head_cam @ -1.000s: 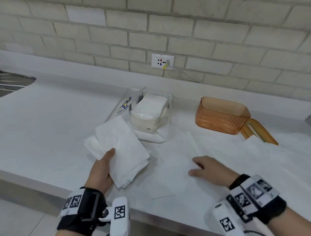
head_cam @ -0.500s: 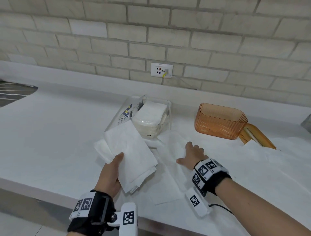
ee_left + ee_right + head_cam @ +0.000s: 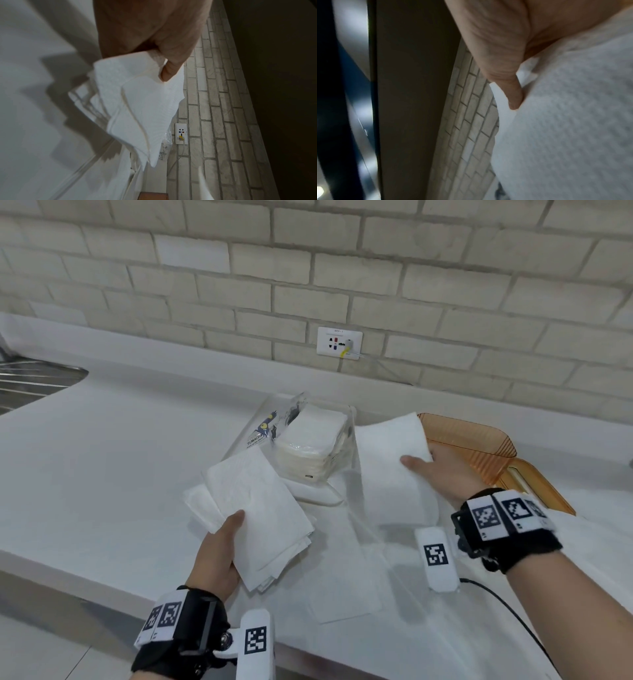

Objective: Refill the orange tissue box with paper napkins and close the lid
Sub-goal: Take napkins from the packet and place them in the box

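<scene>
While the orange tissue box (image 3: 479, 446) sits lidless at the right of centre in the head view, its long axis running from centre frame toward the right edge, the right hand (image 3: 448, 470) is plainly the nearer one: it hovers just in front of the box's near wall, thumb pinching a single napkin (image 3: 390, 460) against the fingers. That sheet's upper edge already overlaps the box's left corner in the picture. The lid (image 3: 534, 484) lies on the counter (image 3: 102, 460) beside the box, toward lower right. Lower and left of centre, the left hand (image 3: 219, 556) grips a stack of napkins (image 3: 260, 508), thumb curled on top, well apart from the box. Behind that stack stands an open napkin packet (image 3: 308, 446). Loading probably means carrying the paper up and rightward.
</scene>
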The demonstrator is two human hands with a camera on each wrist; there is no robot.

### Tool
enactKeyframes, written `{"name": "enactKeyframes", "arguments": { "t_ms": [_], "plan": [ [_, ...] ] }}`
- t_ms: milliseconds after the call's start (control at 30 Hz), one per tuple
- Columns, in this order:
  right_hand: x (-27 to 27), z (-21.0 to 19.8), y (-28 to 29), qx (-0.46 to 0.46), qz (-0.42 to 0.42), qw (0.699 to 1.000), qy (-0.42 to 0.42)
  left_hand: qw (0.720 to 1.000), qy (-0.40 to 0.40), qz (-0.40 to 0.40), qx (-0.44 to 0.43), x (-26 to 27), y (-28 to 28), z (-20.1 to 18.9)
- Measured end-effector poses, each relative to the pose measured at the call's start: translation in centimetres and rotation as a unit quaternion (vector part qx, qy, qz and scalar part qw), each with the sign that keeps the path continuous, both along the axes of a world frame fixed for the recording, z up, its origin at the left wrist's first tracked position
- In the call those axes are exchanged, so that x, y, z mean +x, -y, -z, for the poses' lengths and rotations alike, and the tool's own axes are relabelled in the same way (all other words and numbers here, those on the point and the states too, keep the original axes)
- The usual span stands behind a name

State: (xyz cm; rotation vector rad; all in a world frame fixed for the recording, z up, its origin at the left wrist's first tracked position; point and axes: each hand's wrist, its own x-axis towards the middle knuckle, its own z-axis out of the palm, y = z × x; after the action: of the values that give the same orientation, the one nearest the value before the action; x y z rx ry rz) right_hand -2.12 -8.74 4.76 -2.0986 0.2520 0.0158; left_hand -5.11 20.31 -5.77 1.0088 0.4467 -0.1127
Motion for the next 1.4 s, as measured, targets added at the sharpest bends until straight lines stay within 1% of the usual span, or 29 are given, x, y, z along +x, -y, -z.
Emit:
{"name": "enactKeyframes", "arguments": {
  "t_ms": [67, 100, 167, 233, 300, 367, 400, 500, 567, 633, 767, 867, 967, 1033, 1067, 1133, 1167, 1200, 1233, 1333, 1400],
  "plan": [
    [-0.4, 0.2, -1.4, 0.064, -0.012, 0.998, -0.017, 1.000, 0.002, -0.004, 0.003, 0.0, 0.0, -0.1],
    [-0.5, 1.1, -2.3, 0.066, -0.022, 0.997, -0.034, 1.000, 0.004, -0.007, 0.005, 0.0, -0.1, -0.1],
    [-0.5, 3.9, -4.5, -0.005, -0.047, 0.997, -0.065, 1.000, 0.009, -0.013, 0.009, 0.1, -0.2, -0.3],
    [-0.6, 6.8, -6.6, -0.094, -0.069, 0.988, -0.099, 1.000, 0.017, -0.013, 0.014, 0.1, -0.3, -0.5],
    [-0.6, 9.2, -8.0, -0.199, -0.075, 0.967, -0.141, 1.000, 0.023, -0.011, 0.016, 0.0, -0.4, -0.6],
    [-0.9, 10.1, -8.9, -0.288, -0.049, 0.943, -0.161, 1.000, 0.026, -0.009, 0.014, -0.1, -0.5, -0.6],
    [-1.1, 10.2, -9.2, -0.304, -0.033, 0.938, -0.163, 1.000, 0.026, -0.010, 0.014, -0.1, -0.5, -0.6],
    [-1.3, 10.2, -9.7, -0.308, 0.002, 0.939, -0.155, 1.000, 0.023, -0.012, 0.014, -0.1, -0.7, -0.3],
    [-1.0, 10.1, -9.6, -0.310, -0.005, 0.936, -0.165, 0.999, 0.024, -0.011, 0.019, -0.1, -0.9, -0.1],
    [-0.6, 10.3, -9.2, -0.283, -0.014, 0.945, -0.161, 0.999, 0.024, -0.007, 0.022, 0.0, -1.1, 0.0],
    [-0.2, 9.4, -7.7, -0.173, -0.045, 0.977, -0.115, 0.999, 0.019, 0.005, 0.033, 0.3, -1.7, 0.3],
    [0.0, 6.7, -5.9, -0.103, -0.057, 0.992, -0.053, 0.999, 0.014, 0.011, 0.037, 0.7, -1.9, 0.6],
    [-0.3, 2.6, -4.4, -0.022, -0.071, 0.997, 0.008, 0.999, 0.006, 0.027, 0.029, 1.1, -1.3, 0.8],
    [-0.9, -0.4, -4.0, 0.086, -0.085, 0.992, 0.044, 0.999, 0.005, 0.042, 0.022, 1.4, -0.3, 0.7],
    [-1.1, -1.5, -3.9, 0.152, -0.094, 0.982, 0.058, 0.998, 0.010, 0.058, 0.018, 1.4, 0.3, 0.4],
    [-1.1, -2.6, -3.9, 0.259, -0.102, 0.957, 0.081, 0.995, 0.023, 0.094, 0.010, 1.5, 2.1, -0.2],
    [-1.0, -2.6, -4.0, 0.286, -0.097, 0.949, 0.086, 0.994, 0.028, 0.108, 0.003, 1.5, 3.1, -0.5],
    [-0.9, -2.2, -4.2, 0.292, -0.085, 0.949, 0.087, 0.992, 0.031, 0.121, -0.007, 1.6, 4.2, -0.8],
    [-0.7, -1.5, -4.3, 0.271, -0.070, 0.956, 0.086, 0.990, 0.033, 0.134, -0.021, 1.6, 5.3, -1.3],
    [-0.2, 1.2, -4.3, 0.133, -0.027, 0.989, 0.064, 0.977, 0.046, 0.194, -0.077, 1.4, 8.4, -3.0],
    [-0.1, 2.5, -3.9, 0.047, -0.010, 0.997, 0.060, 0.967, 0.059, 0.226, -0.103, 1.3, 10.1, -4.0]
  ]
}}
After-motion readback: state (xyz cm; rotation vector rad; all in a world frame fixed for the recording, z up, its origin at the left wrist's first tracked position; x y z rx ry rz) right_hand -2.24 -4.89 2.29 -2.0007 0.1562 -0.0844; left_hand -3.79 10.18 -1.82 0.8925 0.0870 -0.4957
